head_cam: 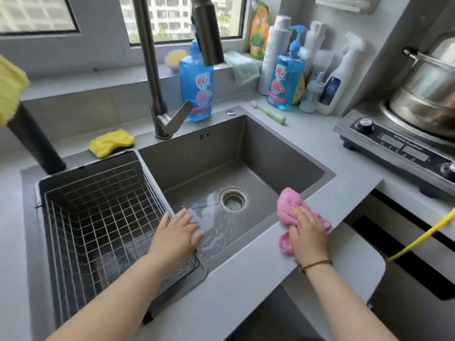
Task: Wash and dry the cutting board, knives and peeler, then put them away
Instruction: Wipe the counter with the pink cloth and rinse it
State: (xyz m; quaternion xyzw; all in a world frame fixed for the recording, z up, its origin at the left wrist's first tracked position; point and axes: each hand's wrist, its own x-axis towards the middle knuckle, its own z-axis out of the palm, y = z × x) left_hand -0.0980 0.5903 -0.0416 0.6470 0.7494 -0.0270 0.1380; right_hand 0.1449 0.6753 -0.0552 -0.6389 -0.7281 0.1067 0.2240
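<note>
Over the sink [270, 148] I see my left hand [176, 238] held palm down, its fingers spread and relaxed and holding nothing, above the wet floor beside the right edge of the wire basket [98, 217]. Whether it touches the basket's rim I cannot tell. My right hand [309, 233] grips a bunched pink cloth [289, 205], fingers curled over it, pressing it onto the grey counter [246, 286] at the sink's front right corner. A little water lies around the drain [233, 200]. Behind the basket a yellow sponge [112, 142] rests near the faucet [152, 70], with a blue soap bottle [197, 84] just beyond. Where the cutting board, knives and peeler are, I cannot tell.
</note>
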